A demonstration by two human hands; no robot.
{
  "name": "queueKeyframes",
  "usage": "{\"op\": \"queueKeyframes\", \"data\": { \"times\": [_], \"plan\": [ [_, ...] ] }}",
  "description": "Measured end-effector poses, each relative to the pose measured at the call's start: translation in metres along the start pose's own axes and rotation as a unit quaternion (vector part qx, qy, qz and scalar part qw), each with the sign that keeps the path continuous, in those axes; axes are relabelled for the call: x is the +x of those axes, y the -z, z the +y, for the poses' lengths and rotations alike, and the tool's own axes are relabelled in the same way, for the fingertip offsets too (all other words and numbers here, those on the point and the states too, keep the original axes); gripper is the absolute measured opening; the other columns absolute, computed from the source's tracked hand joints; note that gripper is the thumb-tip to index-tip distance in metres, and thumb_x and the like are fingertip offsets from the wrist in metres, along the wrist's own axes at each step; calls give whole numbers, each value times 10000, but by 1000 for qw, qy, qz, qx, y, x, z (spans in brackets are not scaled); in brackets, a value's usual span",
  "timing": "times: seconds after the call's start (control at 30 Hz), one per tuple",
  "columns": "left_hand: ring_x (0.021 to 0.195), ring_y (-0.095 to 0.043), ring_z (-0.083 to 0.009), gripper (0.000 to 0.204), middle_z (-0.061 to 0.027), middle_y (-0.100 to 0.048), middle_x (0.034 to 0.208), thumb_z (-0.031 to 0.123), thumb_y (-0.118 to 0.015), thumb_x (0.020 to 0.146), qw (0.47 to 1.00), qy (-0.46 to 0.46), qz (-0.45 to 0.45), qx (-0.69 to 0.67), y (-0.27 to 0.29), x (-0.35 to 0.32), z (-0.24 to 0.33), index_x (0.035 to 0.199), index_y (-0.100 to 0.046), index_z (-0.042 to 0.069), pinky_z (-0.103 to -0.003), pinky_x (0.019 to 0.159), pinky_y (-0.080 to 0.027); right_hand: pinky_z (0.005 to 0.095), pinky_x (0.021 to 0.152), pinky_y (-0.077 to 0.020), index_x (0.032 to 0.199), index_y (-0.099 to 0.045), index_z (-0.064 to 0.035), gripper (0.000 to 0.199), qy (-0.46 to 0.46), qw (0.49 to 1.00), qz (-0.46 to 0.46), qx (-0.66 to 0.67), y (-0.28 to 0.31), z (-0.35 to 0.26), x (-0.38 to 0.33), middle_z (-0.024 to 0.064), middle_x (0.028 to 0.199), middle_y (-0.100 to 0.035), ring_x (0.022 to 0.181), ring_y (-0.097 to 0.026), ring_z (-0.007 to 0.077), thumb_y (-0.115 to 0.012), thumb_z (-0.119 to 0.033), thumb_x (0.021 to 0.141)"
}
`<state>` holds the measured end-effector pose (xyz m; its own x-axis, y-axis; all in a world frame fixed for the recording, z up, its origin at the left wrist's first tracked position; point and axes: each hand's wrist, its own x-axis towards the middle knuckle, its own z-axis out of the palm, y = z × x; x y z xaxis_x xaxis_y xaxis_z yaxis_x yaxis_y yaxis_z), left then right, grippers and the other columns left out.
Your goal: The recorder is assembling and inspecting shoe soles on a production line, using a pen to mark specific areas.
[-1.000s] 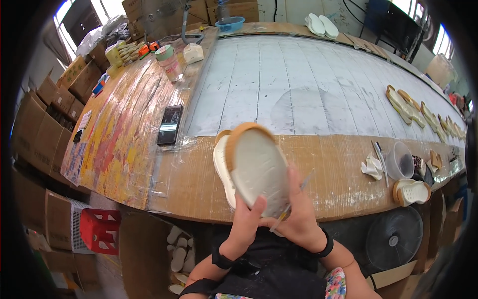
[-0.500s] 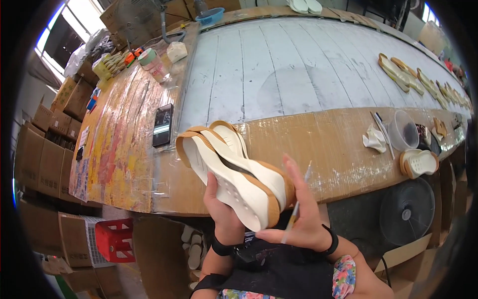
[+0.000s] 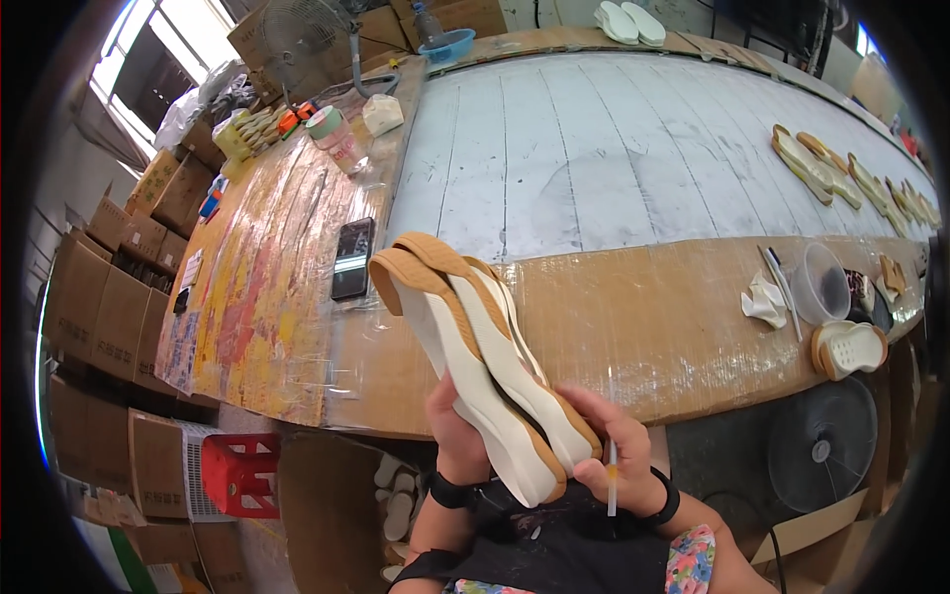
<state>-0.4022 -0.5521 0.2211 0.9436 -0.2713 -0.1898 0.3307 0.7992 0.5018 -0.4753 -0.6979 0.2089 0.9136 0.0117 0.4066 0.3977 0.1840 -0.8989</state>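
A bundle of white shoe soles with tan edging (image 3: 505, 346) is held up in front of me, heels away and toes close to my apron. At least two lie side by side, with part of another behind them. My left hand (image 3: 458, 433) is closed around the outer left side, its fingers largely hidden underneath. On the right, my right hand (image 3: 625, 445) pinches the toe end with fingers and thumb. A thin pale stick with a yellowish band (image 3: 612, 485), perhaps a fine brush, stands upright between that hand's fingers.
Beyond the bundle lies a cardboard-topped table edge (image 3: 643, 327) with a phone (image 3: 352, 259) on the left. To the right are a crumpled tissue (image 3: 764, 301), a clear plastic tub (image 3: 820, 283) and another sole pair (image 3: 849, 348). More soles (image 3: 813, 168) line the white surface.
The bundle has tilted so its side edges face me more and the perforated inner face no longer shows. My right fingers have come down from spread onto the toe end.
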Motion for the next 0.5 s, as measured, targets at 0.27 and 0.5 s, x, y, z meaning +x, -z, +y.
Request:
{"op": "queueKeyframes", "data": {
  "times": [0.27,0.5],
  "plan": [
    [962,-530,-277,555,-163,-530,1071,368,-477,777,988,83,-77,101,20,-15,1,1174,-406,-15,-362,840,-420,298,844,-424,1231,-402,15,548,-19,995,-8,-101,9,-18,24,145,1102,-552,969,-561,230,-625,-163,763],
    [1002,-509,-249,610,-134,-514,1103,361,-513,747,978,49,-88,184,11,-17,-11,1209,-370,-11,-336,846,-411,269,851,-398,1280,-335,14,572,-68,997,-7,-32,7,-39,51,153,1159,-504,1026,-508,167,-593,-124,790]
  ]
}}
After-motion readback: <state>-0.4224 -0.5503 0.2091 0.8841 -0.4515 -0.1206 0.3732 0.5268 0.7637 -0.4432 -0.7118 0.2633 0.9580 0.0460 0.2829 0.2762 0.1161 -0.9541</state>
